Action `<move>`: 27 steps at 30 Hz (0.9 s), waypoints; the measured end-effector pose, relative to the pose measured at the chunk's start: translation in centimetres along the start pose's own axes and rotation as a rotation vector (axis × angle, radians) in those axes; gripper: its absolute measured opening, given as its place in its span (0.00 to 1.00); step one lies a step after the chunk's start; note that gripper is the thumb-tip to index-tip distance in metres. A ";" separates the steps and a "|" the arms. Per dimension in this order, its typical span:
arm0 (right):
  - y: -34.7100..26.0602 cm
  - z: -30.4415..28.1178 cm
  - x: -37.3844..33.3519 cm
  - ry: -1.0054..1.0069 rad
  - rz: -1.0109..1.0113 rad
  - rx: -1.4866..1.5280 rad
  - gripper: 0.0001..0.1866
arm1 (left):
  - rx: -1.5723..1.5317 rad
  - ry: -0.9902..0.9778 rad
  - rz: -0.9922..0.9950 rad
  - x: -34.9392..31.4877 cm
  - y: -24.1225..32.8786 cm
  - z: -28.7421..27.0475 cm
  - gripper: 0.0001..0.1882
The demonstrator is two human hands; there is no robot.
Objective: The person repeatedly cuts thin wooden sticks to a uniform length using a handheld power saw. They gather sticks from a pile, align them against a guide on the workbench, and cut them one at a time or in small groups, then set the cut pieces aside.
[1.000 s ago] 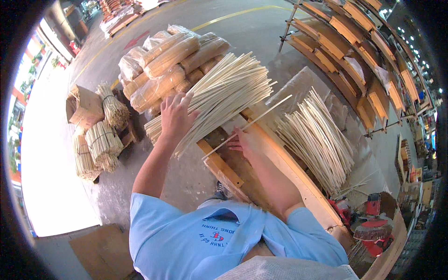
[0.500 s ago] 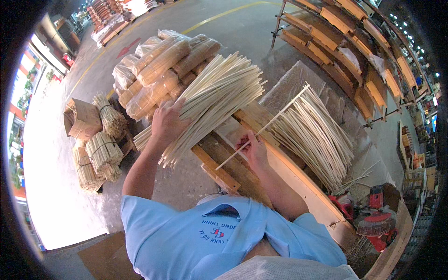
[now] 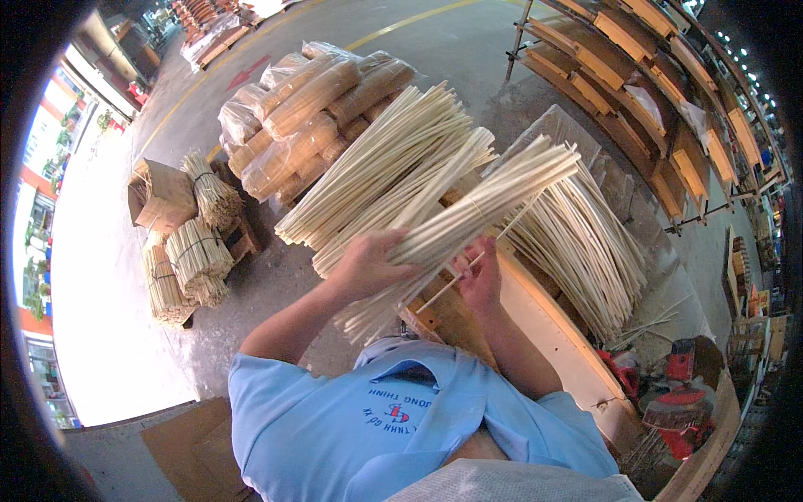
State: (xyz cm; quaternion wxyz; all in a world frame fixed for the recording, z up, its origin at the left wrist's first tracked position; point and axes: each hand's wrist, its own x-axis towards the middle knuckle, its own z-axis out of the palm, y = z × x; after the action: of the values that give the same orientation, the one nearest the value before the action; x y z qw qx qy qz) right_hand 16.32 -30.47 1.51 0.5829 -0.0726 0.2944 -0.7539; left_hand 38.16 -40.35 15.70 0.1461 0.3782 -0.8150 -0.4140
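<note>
My left hand (image 3: 372,266) is closed round a thick bunch of pale wooden sticks (image 3: 510,186), which slants up to the right across my front. Between the fingers of my right hand (image 3: 480,278) is a single wooden stick (image 3: 438,294); it passes beneath the front of the bunch. Beyond my left hand lies a large pile of loose sticks (image 3: 386,159) on a wooden support. Another spread of sticks (image 3: 585,243) lies to the right of my right hand, beside a long wooden board (image 3: 544,326).
Plastic-wrapped rolls (image 3: 314,100) are stacked behind the pile. Tied stick bundles (image 3: 199,259) and a cardboard box (image 3: 163,197) stand at left. A rack of curved wooden parts (image 3: 623,75) rises at far right. A red power tool (image 3: 677,410) lies at lower right.
My left hand has come off the pile toward me and right, lifting a bunch of sticks. My right hand still holds its single stick, now lower and partly behind the bunch.
</note>
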 end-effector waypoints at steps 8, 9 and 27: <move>2.0 0.6 -1.9 0.263 0.059 -0.079 0.29 | -0.226 -0.209 -0.040 1.3 -4.1 6.8 0.31; 2.0 0.2 -2.0 0.275 0.092 -0.088 0.29 | -0.187 -0.222 -0.042 1.4 -4.3 7.1 0.31; -5.5 -1.3 -4.1 0.652 -0.271 -0.957 0.12 | 0.291 -0.206 0.119 1.2 -1.2 9.3 0.57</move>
State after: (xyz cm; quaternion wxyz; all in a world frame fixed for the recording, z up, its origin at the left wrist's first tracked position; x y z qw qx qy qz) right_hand 12.37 -25.42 4.36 0.2634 -0.1287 0.7535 -0.5884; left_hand 32.80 -36.37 8.95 0.0299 0.3020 -0.8979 -0.3188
